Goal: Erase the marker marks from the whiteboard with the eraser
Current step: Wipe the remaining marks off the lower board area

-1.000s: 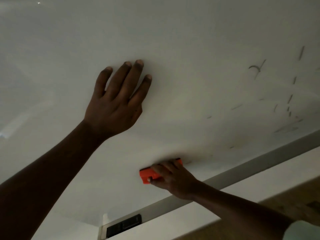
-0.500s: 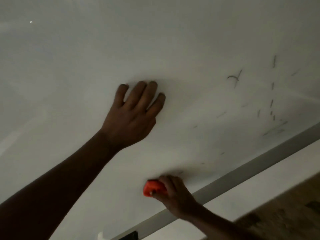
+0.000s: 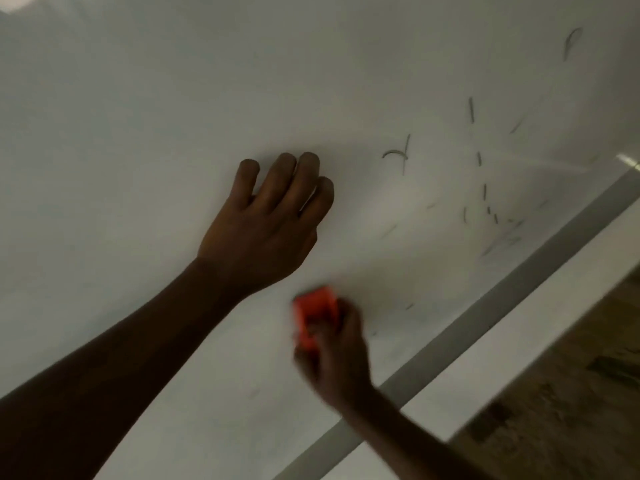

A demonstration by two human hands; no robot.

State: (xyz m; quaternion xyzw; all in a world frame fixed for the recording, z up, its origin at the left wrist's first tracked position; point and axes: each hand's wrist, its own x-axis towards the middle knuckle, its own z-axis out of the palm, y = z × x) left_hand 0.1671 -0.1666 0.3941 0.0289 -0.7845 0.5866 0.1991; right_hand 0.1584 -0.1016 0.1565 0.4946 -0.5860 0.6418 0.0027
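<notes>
The whiteboard (image 3: pixel 145 126) fills most of the view. Faint dark marker marks (image 3: pixel 398 155) are scattered over its right part, with more strokes (image 3: pixel 485 192) further right. My left hand (image 3: pixel 266 223) lies flat against the board, fingers slightly apart, holding nothing. Below it my right hand (image 3: pixel 332 358) grips an orange eraser (image 3: pixel 315 313) pressed to the board; both are blurred by motion. The eraser stands just under my left palm, left of the marks.
A grey frame strip (image 3: pixel 485 313) runs diagonally along the board's lower edge. Beyond it lies a white wall band (image 3: pixel 540 327), then a brown patterned floor (image 3: pixel 571 393) at the lower right.
My right hand has swept the eraser up the board toward my left hand and turned it more upright. The view has shifted, so the marks sit further left and lower.
</notes>
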